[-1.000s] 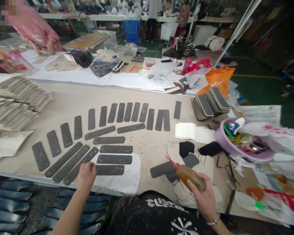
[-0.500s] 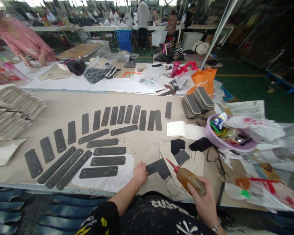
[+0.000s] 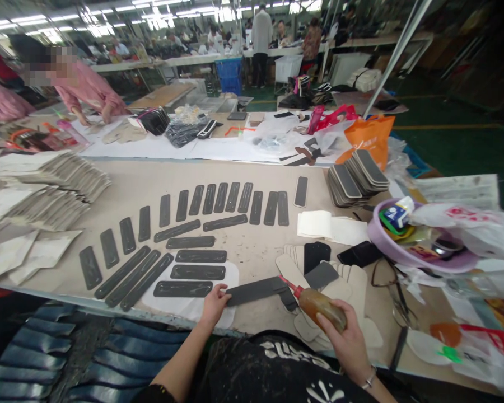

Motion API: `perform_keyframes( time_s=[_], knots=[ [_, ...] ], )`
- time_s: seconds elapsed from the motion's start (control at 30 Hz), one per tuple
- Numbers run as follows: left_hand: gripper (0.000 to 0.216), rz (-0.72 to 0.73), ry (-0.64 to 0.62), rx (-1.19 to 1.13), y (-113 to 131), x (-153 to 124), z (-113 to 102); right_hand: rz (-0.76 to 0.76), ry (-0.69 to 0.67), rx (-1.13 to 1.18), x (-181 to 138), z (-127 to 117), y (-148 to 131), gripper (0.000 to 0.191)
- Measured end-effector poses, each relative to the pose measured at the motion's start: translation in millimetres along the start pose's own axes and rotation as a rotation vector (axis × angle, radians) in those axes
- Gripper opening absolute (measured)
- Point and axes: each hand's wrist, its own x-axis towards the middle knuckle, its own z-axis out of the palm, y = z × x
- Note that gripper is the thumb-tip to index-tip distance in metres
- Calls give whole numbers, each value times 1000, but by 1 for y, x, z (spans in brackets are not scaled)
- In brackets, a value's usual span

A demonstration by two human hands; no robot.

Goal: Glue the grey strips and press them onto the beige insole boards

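Observation:
My left hand (image 3: 215,305) pinches the left end of a dark grey strip (image 3: 254,291), which slants up to the right over the table. In my right hand (image 3: 349,334) is a glue bottle (image 3: 321,308) with amber contents and a red nozzle. Its tip is at the strip's right end; whether it touches, I cannot tell. Left of my hands, several dark strips (image 3: 198,272) with shiny streaks lie in rows, some on a white sheet (image 3: 232,280). Beige rounded pieces (image 3: 355,285) and more dark strips lie beneath and beside the bottle.
A purple basin (image 3: 376,229) of small items stands right, near eyeglasses (image 3: 397,291) and a black phone (image 3: 360,253). Stacked grey pieces (image 3: 344,182) sit behind. Pale stacks (image 3: 63,184) occupy the left. A person in pink (image 3: 88,89) works across the table.
My left hand has drawn the dark strip leftward, away from the beige pieces. The bottle's nozzle has come down to the strip's right end. The camera view has turned left.

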Motion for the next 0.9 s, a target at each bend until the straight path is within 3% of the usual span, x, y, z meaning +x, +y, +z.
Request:
perform_keyframes(
  time_s=[0.1, 0.23, 0.33, 0.47, 0.57, 0.67, 0.9],
  knots=[
    [15, -64, 135, 22, -22, -5, -5, -101, -106, 31, 8, 23, 4, 39],
    [21, -51, 196, 122, -33, -13, -2, -290, -256, 25, 19, 60, 2, 31],
    [22, 102, 219, 203, -38, -21, -2, -361, -392, 31, 22, 85, -3, 26],
    [19, 387, 126, 286, -44, -33, -5, -348, -499, 47, 19, 106, -6, 25],
    [21, 466, 51, 267, -40, -38, -1, -184, -461, 112, 17, 111, -7, 32],
    [22, 475, -27, 233, -21, -35, 8, -12, -337, 176, 19, 106, -11, 40],
    [31, 577, -173, 297, 62, 10, 44, 137, -45, 314, 27, 69, -4, 49]
  ],
)
